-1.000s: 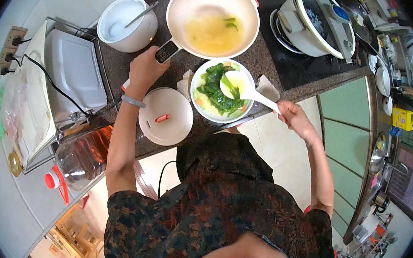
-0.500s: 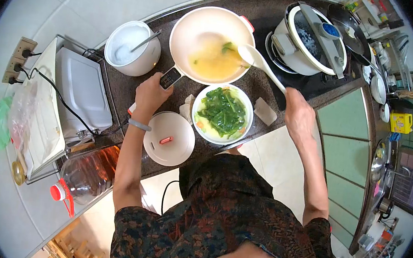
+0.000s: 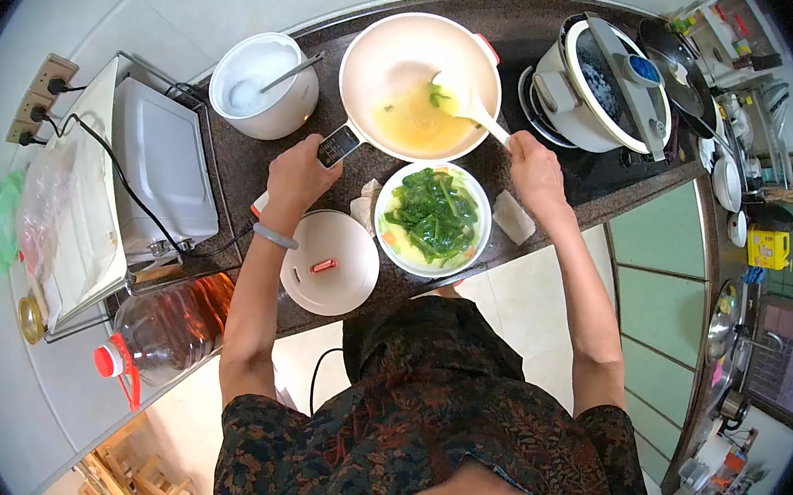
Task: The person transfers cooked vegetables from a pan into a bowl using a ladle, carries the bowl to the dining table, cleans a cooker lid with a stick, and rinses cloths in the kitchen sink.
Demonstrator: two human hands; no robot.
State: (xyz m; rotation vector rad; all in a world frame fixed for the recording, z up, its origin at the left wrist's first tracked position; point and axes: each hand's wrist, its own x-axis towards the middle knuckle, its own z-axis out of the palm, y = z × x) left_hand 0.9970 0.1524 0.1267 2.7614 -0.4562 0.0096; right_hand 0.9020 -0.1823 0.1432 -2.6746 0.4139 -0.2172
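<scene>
The pan point(image 3: 372, 59) sits just beyond my bowl point(image 3: 485, 229) of greens point(image 3: 430, 214), with broth point(image 3: 413, 127) pooled in its near part. My lid point(image 3: 345, 281) lies left of the bowl. My hands are apart: my left hand point(image 3: 300, 177) is wrapped round the pan's handle, and a firm grip there should stop it sliding. My right hand point(image 3: 535, 173) grips the ladle point(image 3: 482, 115), its head down in the broth; low, level strokes should best catch the leaf scrap point(image 3: 438, 96) without splashing.
</scene>
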